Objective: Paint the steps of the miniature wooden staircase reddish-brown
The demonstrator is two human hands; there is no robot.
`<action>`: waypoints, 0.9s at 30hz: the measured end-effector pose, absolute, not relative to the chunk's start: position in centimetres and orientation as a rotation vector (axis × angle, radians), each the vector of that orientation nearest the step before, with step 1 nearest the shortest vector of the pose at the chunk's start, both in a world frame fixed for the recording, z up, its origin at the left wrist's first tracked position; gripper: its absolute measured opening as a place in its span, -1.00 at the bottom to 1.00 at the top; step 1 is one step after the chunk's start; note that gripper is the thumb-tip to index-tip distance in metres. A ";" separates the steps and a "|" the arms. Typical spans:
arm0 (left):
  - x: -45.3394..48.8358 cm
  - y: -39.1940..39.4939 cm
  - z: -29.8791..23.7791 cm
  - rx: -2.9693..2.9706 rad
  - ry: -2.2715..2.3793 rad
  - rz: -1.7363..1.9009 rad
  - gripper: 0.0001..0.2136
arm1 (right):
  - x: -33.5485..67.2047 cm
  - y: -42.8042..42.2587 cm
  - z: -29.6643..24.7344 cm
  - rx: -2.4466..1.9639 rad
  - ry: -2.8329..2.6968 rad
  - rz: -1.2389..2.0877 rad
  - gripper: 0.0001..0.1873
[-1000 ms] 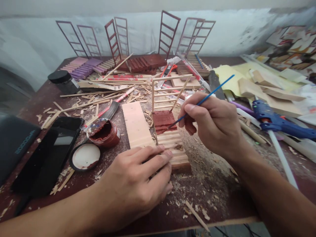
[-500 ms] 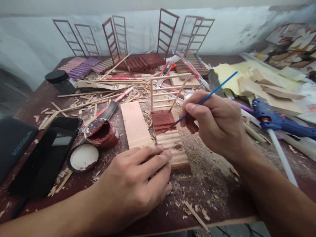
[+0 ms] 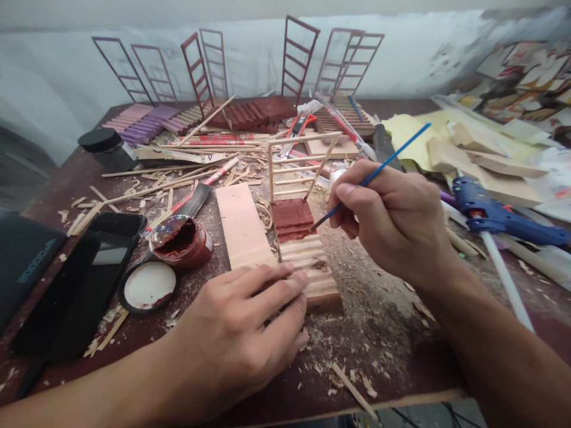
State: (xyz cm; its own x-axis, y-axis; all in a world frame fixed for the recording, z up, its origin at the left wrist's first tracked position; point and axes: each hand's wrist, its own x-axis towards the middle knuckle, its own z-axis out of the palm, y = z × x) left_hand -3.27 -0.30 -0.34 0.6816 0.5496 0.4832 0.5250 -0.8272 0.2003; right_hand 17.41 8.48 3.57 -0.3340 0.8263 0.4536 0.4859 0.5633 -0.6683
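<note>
My right hand [image 3: 395, 223] pinches a thin blue paintbrush [image 3: 383, 163], its tip touching the red-painted far part of a small ridged wooden model [image 3: 307, 261]. A bare stick frame [image 3: 297, 166] stands upright at the model's far end. My left hand [image 3: 243, 333] lies with its fingers flat, pressing on the model's near left edge and on a plain wooden board [image 3: 243, 229] beside it. An open jar of dark red paint [image 3: 182, 241] stands left of the board, with its white-lined lid [image 3: 147, 286] lying in front of it.
A black phone [image 3: 84, 273] and a dark power bank [image 3: 27, 261] lie at the left. A blue glue gun [image 3: 499, 217] rests at the right beside paper and card scraps. Painted models with ladder frames [image 3: 259, 110] line the far edge. Sticks and shavings cover the tabletop.
The brush tip has shifted slightly to the right along the painted edge of the model. My left hand has stayed in place.
</note>
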 end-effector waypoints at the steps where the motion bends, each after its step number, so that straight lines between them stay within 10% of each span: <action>1: -3.3 -0.3 -0.4 2.838 0.907 0.835 -0.78 | 17.4 8.5 3.6 -1.055 -1.996 0.537 -0.72; 27: -3.2 -0.3 -0.4 2.842 0.906 0.841 -0.79 | 17.4 8.2 3.1 -0.955 -1.929 0.539 -0.75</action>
